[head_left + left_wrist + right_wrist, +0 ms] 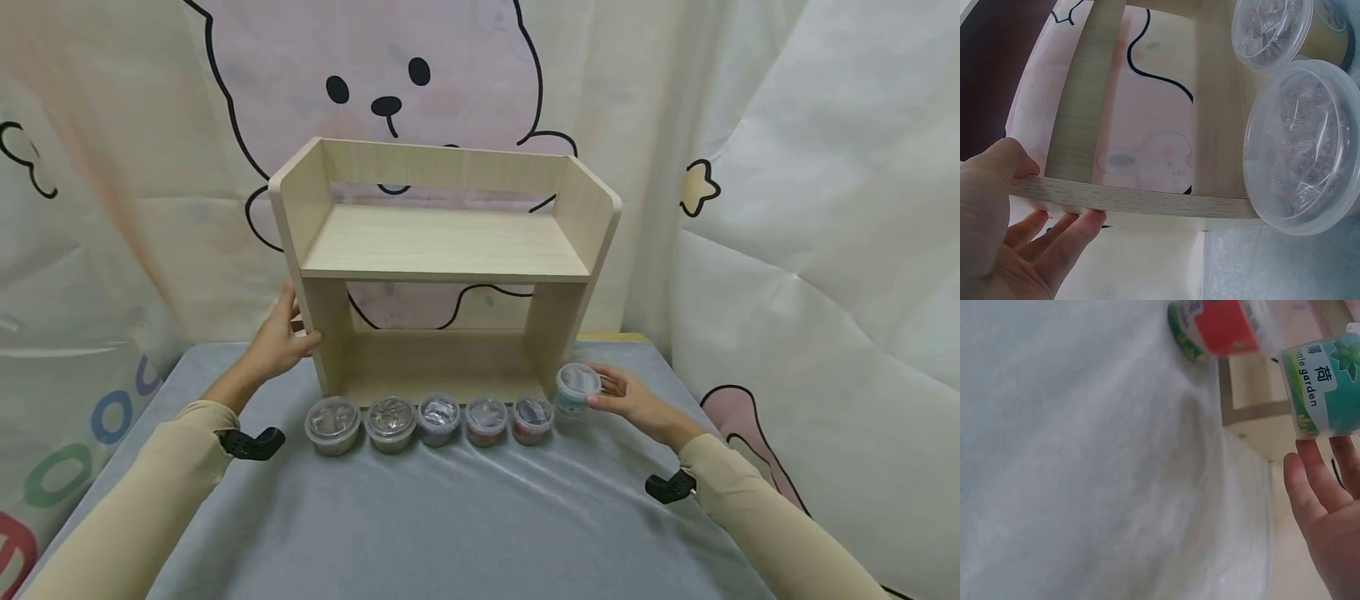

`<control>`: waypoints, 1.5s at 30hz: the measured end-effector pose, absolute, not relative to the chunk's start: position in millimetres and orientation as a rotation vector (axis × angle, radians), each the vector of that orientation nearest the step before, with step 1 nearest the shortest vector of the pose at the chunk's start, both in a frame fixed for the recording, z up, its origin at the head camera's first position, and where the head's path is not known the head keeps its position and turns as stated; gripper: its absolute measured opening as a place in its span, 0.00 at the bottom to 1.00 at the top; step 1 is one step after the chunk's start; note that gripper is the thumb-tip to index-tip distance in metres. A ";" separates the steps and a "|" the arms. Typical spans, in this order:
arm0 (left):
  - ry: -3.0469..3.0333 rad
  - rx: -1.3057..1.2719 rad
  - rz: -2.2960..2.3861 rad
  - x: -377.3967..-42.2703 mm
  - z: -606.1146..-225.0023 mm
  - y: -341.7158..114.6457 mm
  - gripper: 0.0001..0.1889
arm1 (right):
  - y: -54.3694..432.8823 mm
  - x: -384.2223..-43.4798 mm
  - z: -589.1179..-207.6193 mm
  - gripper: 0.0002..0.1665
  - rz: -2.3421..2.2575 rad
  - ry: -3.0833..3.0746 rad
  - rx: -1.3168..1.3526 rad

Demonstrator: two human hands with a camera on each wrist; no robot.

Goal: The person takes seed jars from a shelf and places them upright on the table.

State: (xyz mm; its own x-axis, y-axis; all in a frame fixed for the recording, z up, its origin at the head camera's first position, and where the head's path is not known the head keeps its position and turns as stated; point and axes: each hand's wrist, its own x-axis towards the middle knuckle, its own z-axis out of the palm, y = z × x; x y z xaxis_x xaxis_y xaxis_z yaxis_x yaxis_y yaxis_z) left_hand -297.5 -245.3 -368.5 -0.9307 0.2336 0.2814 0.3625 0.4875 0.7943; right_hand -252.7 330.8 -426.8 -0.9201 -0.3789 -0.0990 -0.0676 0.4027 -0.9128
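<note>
A pale two-tier wooden shelf (447, 242) stands on the cloth-covered table. My left hand (277, 342) grips the edge of its left side panel (1129, 201), thumb on one face and fingers on the other. At the shelf's front right corner, my right hand (637, 400) holds a small lidded plastic cup (577, 387) by its side, between thumb and fingers. That cup bears a teal "little garden" label (1322, 387) with a green leaf, seen in the right wrist view.
Several similar clear-lidded cups (391, 421) stand in a row along the shelf's front; one with a red label (1222, 325) is nearest the held cup. Grey-blue cloth (450, 525) covers the table. A printed curtain (637, 100) hangs behind the shelf and at both sides.
</note>
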 end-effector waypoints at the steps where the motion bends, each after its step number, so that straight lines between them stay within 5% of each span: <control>1: -2.588 -0.524 -1.436 -297.8 -368.6 -245.3 0.55 | 332.2 -252.9 -428.6 0.45 -1.524 2.370 -0.377; 19: -2.591 -0.525 -1.418 -300.8 -367.7 -243.0 0.54 | 344.7 -258.8 -477.4 0.43 -1.560 2.204 -0.414; 45: -2.597 -0.507 -1.404 -298.5 -371.7 -245.0 0.55 | 347.6 -253.7 -475.6 0.44 -1.490 2.181 -0.369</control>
